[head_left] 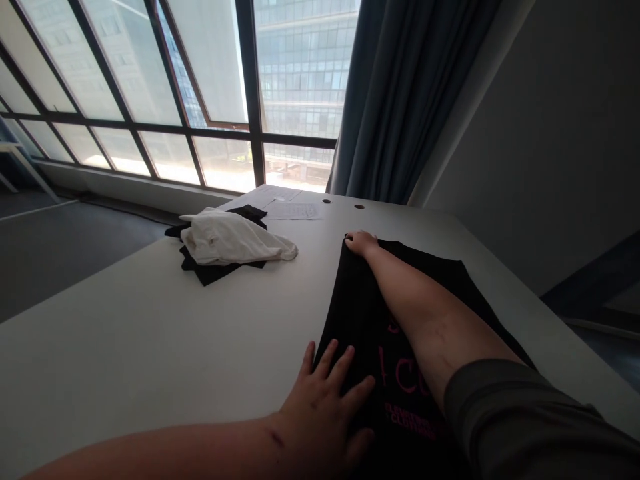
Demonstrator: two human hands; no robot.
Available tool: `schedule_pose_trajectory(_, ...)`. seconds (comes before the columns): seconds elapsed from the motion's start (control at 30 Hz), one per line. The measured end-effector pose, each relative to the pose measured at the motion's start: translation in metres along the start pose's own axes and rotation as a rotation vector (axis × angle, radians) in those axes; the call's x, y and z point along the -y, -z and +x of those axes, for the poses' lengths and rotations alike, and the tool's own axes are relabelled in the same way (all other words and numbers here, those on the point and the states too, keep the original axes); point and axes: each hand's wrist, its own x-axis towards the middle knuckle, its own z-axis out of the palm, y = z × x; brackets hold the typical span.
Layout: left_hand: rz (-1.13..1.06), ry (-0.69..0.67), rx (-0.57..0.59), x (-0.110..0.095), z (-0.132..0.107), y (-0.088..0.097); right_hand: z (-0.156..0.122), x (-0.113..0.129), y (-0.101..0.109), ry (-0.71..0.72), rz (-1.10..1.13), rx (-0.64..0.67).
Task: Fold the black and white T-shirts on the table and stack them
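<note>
A black T-shirt [395,373] lies spread on a white desk [140,340], running from about 6 o'clock up towards 1 o'clock, with pink lettering showing near its lower part. The left hand [325,407] sits flat on the shirt at about 6 o'clock, fingers [350,380] spread wide and pointing towards 1 o'clock; it presses on the cloth and holds no fold that I can see. The right arm, in a dark grey sleeve [515,417], crosses the shirt from 4 o'clock. The right hand [361,243] lies at the shirt's far corner near 12 o'clock, its fingers [354,240] curled narrowly at the edge of the cloth; whether they pinch it, I cannot tell.

Beyond the shirt, at about 11 o'clock, a crumpled white garment [233,237] rests on top of a flat black garment [220,270], well apart from both hands. Sheets of paper [293,211] lie near the desk's far edge at 12 o'clock, just beside two small round holes [327,201] in the desktop. A large window [200,93] fills the view behind the desk, with a blue-grey curtain [395,100] at 1 o'clock.
</note>
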Motion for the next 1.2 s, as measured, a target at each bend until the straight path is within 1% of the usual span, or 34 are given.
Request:
schedule_pose_trajectory(0.13,-0.003,-0.007,0.003,0.0,0.002,0.0,0.016,0.006,0.006,0.018,0.047,0.023)
schedule_pose_trajectory(0.27,-0.008,-0.025,-0.006,0.001,0.003,-0.002,0.025,0.006,0.011,0.009,0.1,0.018)
schedule_pose_trajectory(0.37,-0.015,-0.037,-0.021,0.001,0.002,-0.004,0.026,0.003,0.009,-0.026,0.085,0.015)
schedule_pose_trajectory(0.47,-0.011,-0.034,-0.028,0.001,0.002,-0.004,0.021,0.001,0.002,-0.067,0.05,0.034)
schedule_pose_trajectory(0.5,-0.008,-0.034,-0.027,0.001,0.002,-0.003,0.018,0.001,-0.001,-0.067,0.031,0.018)
schedule_pose_trajectory(0.57,0.001,-0.039,-0.018,0.001,0.002,-0.002,0.01,0.002,-0.007,-0.026,-0.029,-0.081)
schedule_pose_trajectory(0.63,0.006,-0.054,0.004,0.0,0.002,-0.002,0.003,0.003,-0.012,0.068,-0.09,-0.184)
schedule_pose_trajectory(0.67,0.005,-0.062,0.02,0.0,0.002,-0.002,0.0,0.003,-0.015,0.118,-0.105,-0.195)
schedule_pose_trajectory(0.7,0.001,-0.068,0.038,-0.001,0.002,-0.002,-0.002,0.003,-0.017,0.156,-0.103,-0.166)
schedule_pose_trajectory(0.77,-0.012,-0.07,0.067,-0.002,0.002,-0.004,-0.002,0.001,-0.021,0.189,-0.078,-0.058)
schedule_pose_trajectory(0.83,-0.021,-0.061,0.079,-0.003,0.002,-0.005,0.003,0.0,-0.025,0.167,-0.055,0.03)
schedule_pose_trajectory(0.93,-0.003,-0.059,0.073,-0.003,0.002,-0.008,0.016,-0.002,-0.028,0.104,-0.04,0.1)
schedule_pose_trajectory(1.03,0.062,-0.076,0.042,0.0,0.002,-0.015,0.025,0.0,-0.025,0.058,-0.03,0.125)
schedule_pose_trajectory(1.07,0.095,-0.1,0.025,0.002,0.002,-0.018,0.026,0.0,-0.023,0.053,-0.028,0.123)
schedule_pose_trajectory(1.2,0.278,-0.306,-0.044,0.007,0.0,-0.032,0.015,-0.002,-0.01,0.058,-0.039,0.055)
